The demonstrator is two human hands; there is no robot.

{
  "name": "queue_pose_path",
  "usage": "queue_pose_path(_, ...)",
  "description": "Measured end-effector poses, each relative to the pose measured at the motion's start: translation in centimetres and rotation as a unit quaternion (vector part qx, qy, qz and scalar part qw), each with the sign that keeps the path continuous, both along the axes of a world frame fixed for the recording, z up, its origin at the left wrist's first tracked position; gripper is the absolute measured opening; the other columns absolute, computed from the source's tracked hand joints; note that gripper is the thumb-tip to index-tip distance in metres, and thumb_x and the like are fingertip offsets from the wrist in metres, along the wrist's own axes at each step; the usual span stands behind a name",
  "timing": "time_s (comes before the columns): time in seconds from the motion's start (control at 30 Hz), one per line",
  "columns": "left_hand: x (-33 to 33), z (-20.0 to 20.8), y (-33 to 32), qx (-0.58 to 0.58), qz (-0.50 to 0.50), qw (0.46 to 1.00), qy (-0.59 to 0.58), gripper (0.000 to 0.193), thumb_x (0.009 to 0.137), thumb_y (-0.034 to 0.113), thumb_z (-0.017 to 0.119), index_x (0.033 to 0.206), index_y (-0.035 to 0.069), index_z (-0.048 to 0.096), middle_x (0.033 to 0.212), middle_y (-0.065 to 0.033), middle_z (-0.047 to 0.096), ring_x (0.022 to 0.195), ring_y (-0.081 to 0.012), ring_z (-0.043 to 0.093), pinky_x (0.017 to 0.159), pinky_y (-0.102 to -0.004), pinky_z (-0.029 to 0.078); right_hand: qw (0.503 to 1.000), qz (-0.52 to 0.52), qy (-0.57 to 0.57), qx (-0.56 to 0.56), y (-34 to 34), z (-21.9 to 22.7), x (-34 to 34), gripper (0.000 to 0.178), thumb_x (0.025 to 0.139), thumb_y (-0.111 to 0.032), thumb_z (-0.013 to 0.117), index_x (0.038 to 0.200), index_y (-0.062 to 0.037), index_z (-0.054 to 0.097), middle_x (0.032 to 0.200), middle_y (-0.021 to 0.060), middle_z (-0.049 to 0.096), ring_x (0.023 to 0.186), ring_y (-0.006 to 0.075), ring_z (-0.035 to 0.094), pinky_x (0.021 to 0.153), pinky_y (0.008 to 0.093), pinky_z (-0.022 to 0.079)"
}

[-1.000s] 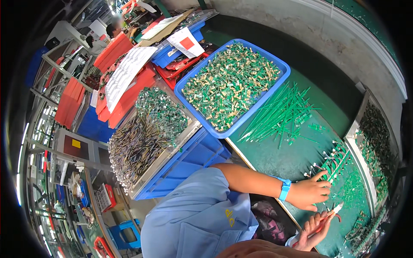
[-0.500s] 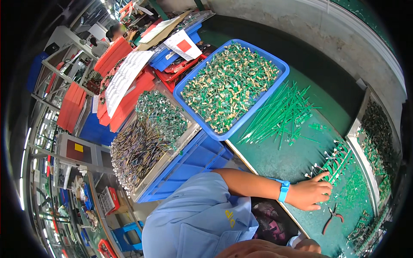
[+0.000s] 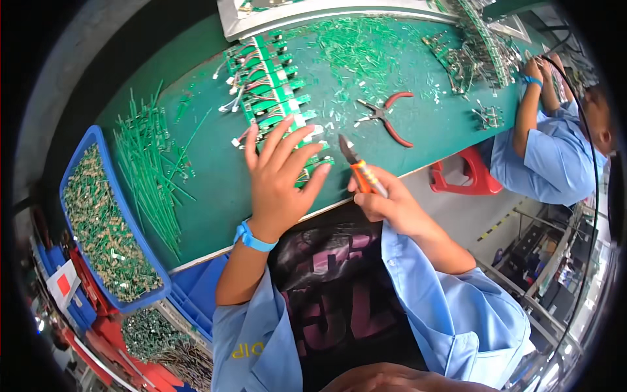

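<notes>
A strip of joined green circuit boards (image 3: 275, 81), with small connectors and wires along its side, lies on the green worktable (image 3: 219, 212). My left hand (image 3: 277, 183) rests on its near end, fingers spread and gripping nothing. To the right of it, my right hand (image 3: 395, 204) is closed round the handles of cutting pliers (image 3: 359, 168) in orange and yellow. Their dark jaws point up and away, a little right of the board strip and apart from it. Beyond them lie red-handled pliers (image 3: 379, 114), jaws toward the board strip.
Thin green strips (image 3: 147, 173) lie heaped at left, beside a blue tub (image 3: 155, 298) full of small boards. Green scraps (image 3: 356, 49) cover the far table. More boards (image 3: 483, 49) pile up at far right, near a co-worker (image 3: 542, 166) and a red stool (image 3: 482, 175).
My view has swung to the right, bringing the co-worker and the cutting pliers in my right hand into sight. My left hand stays at the board strip, its fingers now more spread.
</notes>
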State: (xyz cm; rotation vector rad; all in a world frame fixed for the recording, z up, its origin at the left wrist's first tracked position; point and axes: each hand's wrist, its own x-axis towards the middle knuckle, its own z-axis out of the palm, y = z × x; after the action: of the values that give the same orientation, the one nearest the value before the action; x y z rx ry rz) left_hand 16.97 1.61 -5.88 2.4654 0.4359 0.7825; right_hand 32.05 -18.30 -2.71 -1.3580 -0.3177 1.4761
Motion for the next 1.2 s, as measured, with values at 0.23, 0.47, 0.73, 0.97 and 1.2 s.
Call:
queue_pose_path(0.23,0.1,-0.3,-0.5,-0.019,0.0,1.0,-0.012,0.019,0.089,0.019,0.086,0.107,0.017,0.081,0.139,0.0011,0.077,0.147,-0.0306,0.061,0.137,-0.0617,0.021,0.988,0.04,-0.144,-0.035,-0.3,0.6,-1.3,0.03,0.099,-0.007,0.069,0.128,-0.0084,0.064,0.09,-0.0016,0.061,0.078,0.0103,0.055,0.072,0.0266,0.044)
queue_pose_path(0.47,-0.2,-0.5,-0.2,-0.012,0.005,1.0,-0.022,0.018,0.089,0.018,0.086,0.106,0.017,0.082,0.132,0.0034,0.08,0.147,-0.0301,0.062,0.137,-0.0609,0.022,0.976,0.091,-0.19,-0.049,-0.7,0.8,-1.0,0.033,0.098,-0.009,0.071,0.13,-0.009,0.064,0.092,-0.0004,0.064,0.079,0.0112,0.057,0.072,0.027,0.046)
queue_pose_path(0.73,0.1,-0.6,-0.4,-0.026,0.012,0.999,-0.036,0.021,0.088,0.017,0.087,0.109,0.017,0.083,0.124,0.0059,0.082,0.145,-0.0294,0.063,0.136,-0.0609,0.024,0.983,0.069,-0.157,-0.069,1.0,1.2,-0.6,0.035,0.099,-0.011,0.073,0.132,-0.0085,0.063,0.092,0.0002,0.065,0.077,0.0119,0.057,0.071,0.0283,0.046)
queue_pose_path(0.97,0.0,-0.7,-0.4,-0.028,0.019,0.999,-0.041,0.021,0.088,0.017,0.086,0.11,0.017,0.083,0.123,0.0058,0.081,0.143,-0.0286,0.063,0.136,-0.0617,0.024,0.976,0.09,-0.183,-0.076,1.0,1.6,-0.8,0.035,0.099,-0.012,0.073,0.132,-0.008,0.063,0.093,0.0006,0.065,0.077,0.0123,0.058,0.07,0.0289,0.047)
queue_pose_path(1.2,0.0,-1.0,-0.1,-0.023,0.01,0.998,-0.058,0.016,0.091,0.02,0.082,0.106,0.016,0.081,0.123,0.0052,0.079,0.141,-0.0273,0.064,0.134,-0.0636,0.024,0.963,0.103,-0.233,-0.087,2.1,2.6,-0.9,0.034,0.099,-0.012,0.073,0.131,-0.0078,0.063,0.091,0.001,0.065,0.077,0.013,0.058,0.071,0.0294,0.048)
